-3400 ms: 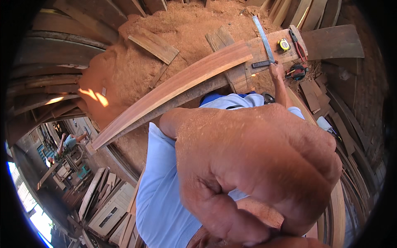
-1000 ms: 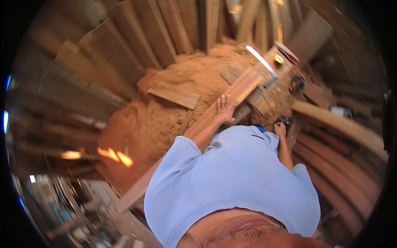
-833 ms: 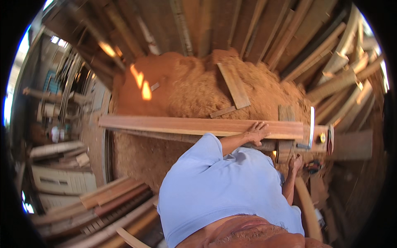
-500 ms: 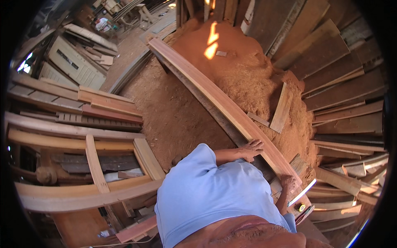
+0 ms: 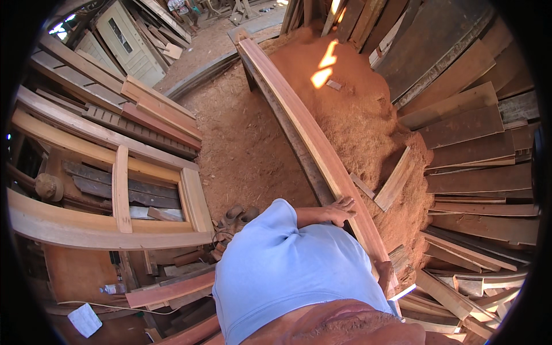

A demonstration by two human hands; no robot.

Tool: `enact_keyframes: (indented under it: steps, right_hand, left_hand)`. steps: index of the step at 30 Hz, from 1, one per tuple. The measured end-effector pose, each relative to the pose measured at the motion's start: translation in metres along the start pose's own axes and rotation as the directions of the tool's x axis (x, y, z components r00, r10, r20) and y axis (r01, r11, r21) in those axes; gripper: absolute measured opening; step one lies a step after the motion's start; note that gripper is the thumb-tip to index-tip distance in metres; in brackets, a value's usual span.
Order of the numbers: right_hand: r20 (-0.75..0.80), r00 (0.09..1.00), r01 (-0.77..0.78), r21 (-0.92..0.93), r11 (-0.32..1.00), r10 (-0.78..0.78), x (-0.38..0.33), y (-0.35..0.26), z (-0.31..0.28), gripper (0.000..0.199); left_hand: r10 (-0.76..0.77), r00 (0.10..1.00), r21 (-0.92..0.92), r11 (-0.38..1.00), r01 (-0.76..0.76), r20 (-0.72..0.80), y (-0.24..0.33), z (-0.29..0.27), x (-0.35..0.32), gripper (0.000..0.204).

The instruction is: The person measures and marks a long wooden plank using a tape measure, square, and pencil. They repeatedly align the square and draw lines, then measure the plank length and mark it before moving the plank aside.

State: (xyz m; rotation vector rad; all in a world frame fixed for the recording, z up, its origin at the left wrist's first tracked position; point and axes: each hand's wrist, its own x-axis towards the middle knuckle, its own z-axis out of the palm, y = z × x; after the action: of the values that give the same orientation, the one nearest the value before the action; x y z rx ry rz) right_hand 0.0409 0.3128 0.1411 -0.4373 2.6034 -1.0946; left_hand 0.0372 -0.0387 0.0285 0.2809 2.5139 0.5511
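A long reddish plank [image 5: 313, 129] with a paler edge runs from the far middle of the view down to my right side. My left hand [image 5: 341, 211] lies across its near-left edge, fingers stretched out on the upper face. Closer to me, my right hand [image 5: 384, 275] is closed on the plank's near end, its fingertips partly hidden. Beneath the plank, a dark weathered beam [image 5: 290, 132] shows along the left side. A white straight strip [image 5: 402, 292] sticks out beside my right hand.
Sawdust [image 5: 351, 109] is heaped right of the plank, with a short board offcut [image 5: 394, 179] on it. Many boards [image 5: 460, 123] lean along the right. A wooden frame [image 5: 121, 190] and stacked timber stand at left. A pale door [image 5: 129, 43] leans at far left.
The view has turned, so the plank appears steeper and the left-side timber shows more. Both hands remain at the plank; the right one now looks more wrapped round its near end.
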Motion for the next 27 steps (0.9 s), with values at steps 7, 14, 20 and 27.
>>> enact_keyframes:
  steps: [7,14,20,27]
  right_hand:
    - [-0.041,0.996,0.090,0.248,0.965,-0.082,-0.015,-0.041,-0.014,0.014]
    - [0.028,0.993,-0.098,-0.342,0.935,0.114,0.021,0.022,0.012,0.018]
    - [0.014,0.977,-0.192,-0.395,0.899,0.214,0.024,0.036,0.019,0.018]
    - [0.069,0.949,-0.275,-0.294,0.915,0.307,0.027,0.065,0.021,0.019]
  left_hand:
    - [0.039,0.995,0.072,0.996,-0.045,0.088,-0.009,-0.008,0.018,0.099]
    - [0.039,0.987,0.123,0.991,-0.059,0.159,-0.024,0.011,0.031,0.115]
    - [0.061,0.985,0.098,0.992,-0.077,0.159,-0.020,0.003,0.025,0.114]
    - [0.072,0.983,0.100,0.991,-0.090,0.171,-0.017,-0.005,0.024,0.114]
